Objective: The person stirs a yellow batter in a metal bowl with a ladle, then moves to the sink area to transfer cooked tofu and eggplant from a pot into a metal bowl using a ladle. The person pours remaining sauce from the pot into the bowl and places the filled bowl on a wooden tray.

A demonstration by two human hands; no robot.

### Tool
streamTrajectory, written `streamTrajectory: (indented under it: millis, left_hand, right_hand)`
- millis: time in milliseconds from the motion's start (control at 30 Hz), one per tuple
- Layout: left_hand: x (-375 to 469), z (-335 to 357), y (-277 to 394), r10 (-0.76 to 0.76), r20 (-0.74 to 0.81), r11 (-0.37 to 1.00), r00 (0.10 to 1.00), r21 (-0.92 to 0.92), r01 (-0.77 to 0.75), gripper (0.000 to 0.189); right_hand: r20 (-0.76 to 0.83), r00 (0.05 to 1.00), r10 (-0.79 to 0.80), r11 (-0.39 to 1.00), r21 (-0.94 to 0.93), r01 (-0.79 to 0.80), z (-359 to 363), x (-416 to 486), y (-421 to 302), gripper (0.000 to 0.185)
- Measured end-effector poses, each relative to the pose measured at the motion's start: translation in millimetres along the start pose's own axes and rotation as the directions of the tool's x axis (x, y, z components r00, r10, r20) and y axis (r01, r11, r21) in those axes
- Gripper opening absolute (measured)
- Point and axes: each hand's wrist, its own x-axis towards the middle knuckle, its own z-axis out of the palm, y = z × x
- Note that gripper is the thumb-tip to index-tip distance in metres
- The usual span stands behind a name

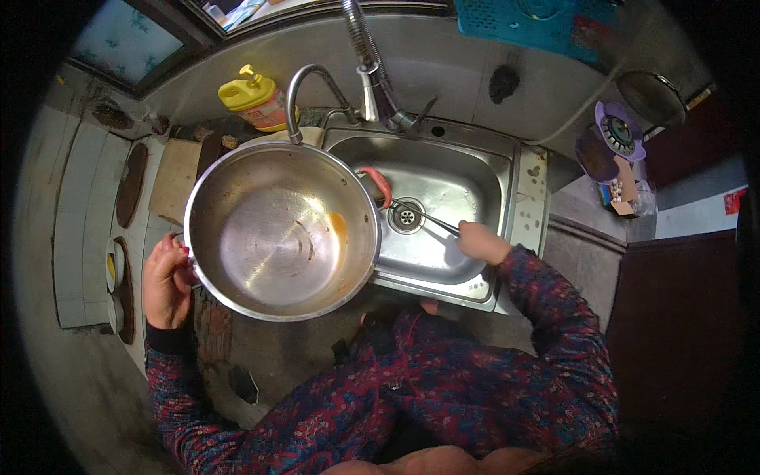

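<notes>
My left hand [169, 279] grips the left handle of a large stainless steel pot [279, 237], held partly over the sink's left end. A small pool of orange-brown liquid [338, 228] lies at the right side of its inner floor, with brownish residue on the wall. On the pot's right side is a curved red piece [380, 185], apparently on its handle. My right hand [482, 242] holds a thin dark utensil [436, 221], perhaps chopsticks or tongs. Its far end reaches the red piece; whether it grips it I cannot tell. Under it is the sink's drain strainer [407, 215].
Behind the stainless sink [469, 160] stand a curved faucet [317, 68] and a pull-down spray faucet [369, 95]. A yellow pump jug [252, 98] is at the back left. On the left lies a wooden board [174, 178]; a purple container [620, 130] is on the right.
</notes>
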Motion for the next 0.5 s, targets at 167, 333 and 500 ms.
streamTrajectory:
  millis: [167,333,500]
  left_hand:
    - [16,32,-16,-0.032,-0.023,0.999,0.999,-0.035,0.032,0.011]
    - [30,51,-22,-0.046,0.040,0.998,0.998,-0.041,0.048,0.009]
    - [48,66,-34,-0.067,0.161,0.996,0.985,-0.050,0.076,0.007]
  right_hand:
    - [-0.029,1.000,0.006,1.000,-0.007,-0.006,-68,-72,23,0.034]
    - [-0.105,0.987,0.122,0.993,0.018,-0.121,-106,-143,30,0.027]
    - [-0.179,0.964,0.196,0.981,0.024,-0.194,-120,-194,26,0.025]
